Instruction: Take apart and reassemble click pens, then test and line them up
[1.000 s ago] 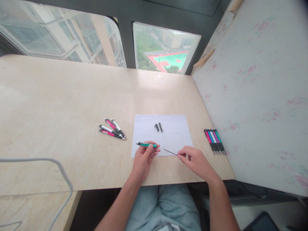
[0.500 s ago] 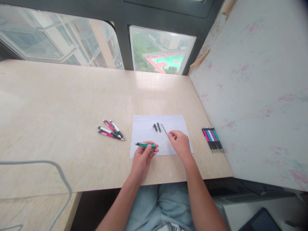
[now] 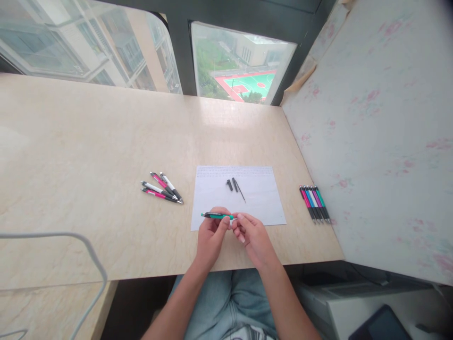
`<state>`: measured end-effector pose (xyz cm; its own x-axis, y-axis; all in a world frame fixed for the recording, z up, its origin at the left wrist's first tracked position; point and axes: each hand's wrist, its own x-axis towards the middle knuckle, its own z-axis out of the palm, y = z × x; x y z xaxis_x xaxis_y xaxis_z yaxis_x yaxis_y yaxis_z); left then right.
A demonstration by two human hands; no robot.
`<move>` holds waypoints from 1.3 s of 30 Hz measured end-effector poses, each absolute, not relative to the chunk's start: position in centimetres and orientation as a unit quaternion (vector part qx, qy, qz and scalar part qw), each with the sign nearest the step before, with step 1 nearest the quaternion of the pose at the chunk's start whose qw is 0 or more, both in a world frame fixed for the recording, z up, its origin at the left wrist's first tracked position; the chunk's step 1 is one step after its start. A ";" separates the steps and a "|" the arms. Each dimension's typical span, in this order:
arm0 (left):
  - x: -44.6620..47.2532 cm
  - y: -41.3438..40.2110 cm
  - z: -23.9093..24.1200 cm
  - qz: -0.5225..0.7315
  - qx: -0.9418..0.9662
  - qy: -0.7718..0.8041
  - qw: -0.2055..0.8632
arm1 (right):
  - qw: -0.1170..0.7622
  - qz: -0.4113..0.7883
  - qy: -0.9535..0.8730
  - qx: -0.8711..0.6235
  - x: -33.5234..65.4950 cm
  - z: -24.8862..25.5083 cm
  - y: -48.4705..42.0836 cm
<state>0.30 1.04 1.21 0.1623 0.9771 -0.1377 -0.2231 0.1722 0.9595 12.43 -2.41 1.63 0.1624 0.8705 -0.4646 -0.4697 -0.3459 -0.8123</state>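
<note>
My left hand (image 3: 211, 232) pinches a green pen barrel (image 3: 216, 216) and holds it level over the near edge of a white sheet of paper (image 3: 258, 198). My right hand (image 3: 252, 232) is closed at the barrel's right end, fingertips touching it. On the paper lie two short black pen parts (image 3: 232, 184) and a thin dark refill (image 3: 241, 191) beside them.
Several pink and white pens (image 3: 162, 188) lie in a loose group left of the paper. A tidy row of coloured pens (image 3: 314, 203) lies at the right by the wall panel (image 3: 375, 141). A white wire frame (image 3: 71, 264) stands at the near left. The beige table (image 3: 88, 141) ends at windows.
My right hand carried the thin refill to the paper, laid it beside the black parts, then came back to the right end of the green barrel. My left hand stayed put.
</note>
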 end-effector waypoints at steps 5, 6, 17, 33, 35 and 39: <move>0.5 0.8 1.6 0.462 0.456 0.436 0.623 | 0.559 0.641 -0.144 -0.505 12.7 1.6 -2.2; 0.5 0.8 1.6 0.455 0.458 0.438 0.626 | 0.563 0.643 -0.138 -0.500 12.7 1.6 -2.2; 0.1 1.1 -0.1 0.469 0.334 0.422 0.700 | 0.576 0.518 -0.216 -0.594 15.4 0.8 -1.9; 0.1 1.5 -0.1 0.463 0.221 0.369 0.775 | 0.386 0.177 -0.514 -0.745 17.3 0.5 4.5; 0.2 1.4 0.0 0.460 0.234 0.374 0.771 | 0.400 0.194 -0.495 -0.747 17.1 0.7 3.5; 0.2 1.4 0.2 0.450 0.282 0.393 0.750 | 0.443 0.365 -0.418 -0.704 16.2 1.0 0.6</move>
